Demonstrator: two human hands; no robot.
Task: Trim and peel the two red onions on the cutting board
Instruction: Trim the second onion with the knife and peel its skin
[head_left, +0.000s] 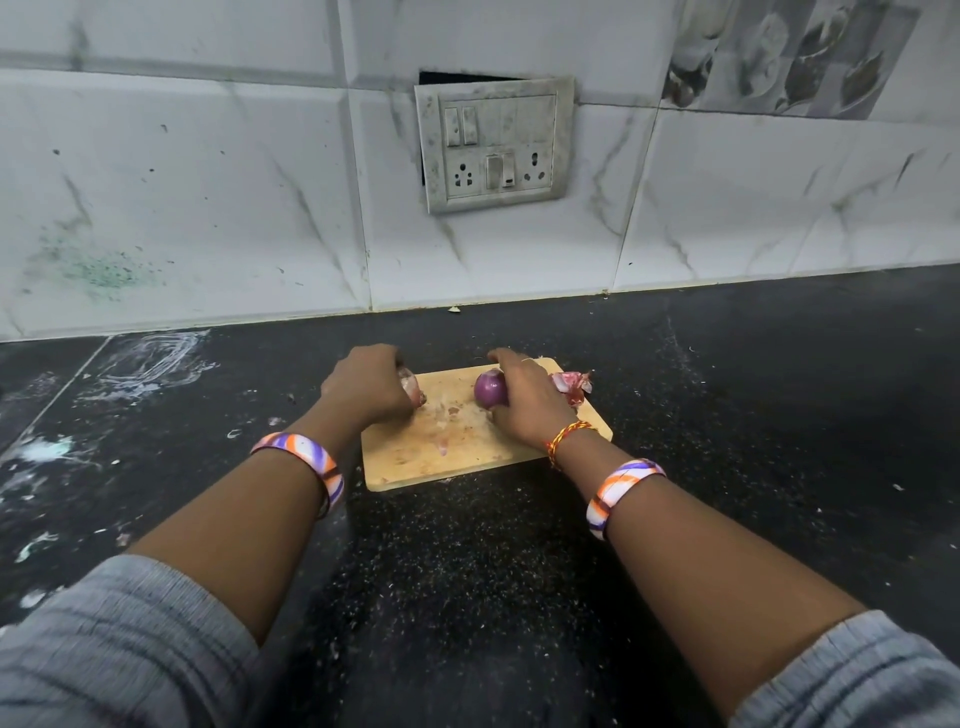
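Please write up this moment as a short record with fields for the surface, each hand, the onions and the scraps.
surface: wooden cutting board on a dark speckled counter
left hand: curled over a pale, papery onion at the board's left edge
right hand: grips a purple peeled onion
scraps: onion skins at the board's far right corner
knife: none visible
wall: switch panel on marbled tiles

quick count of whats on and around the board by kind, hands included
onions: 2, a peeled one and one still in its skin
peel piles: 1
boards: 1
hands: 2, left hand, right hand
bangles: 2
total: 8
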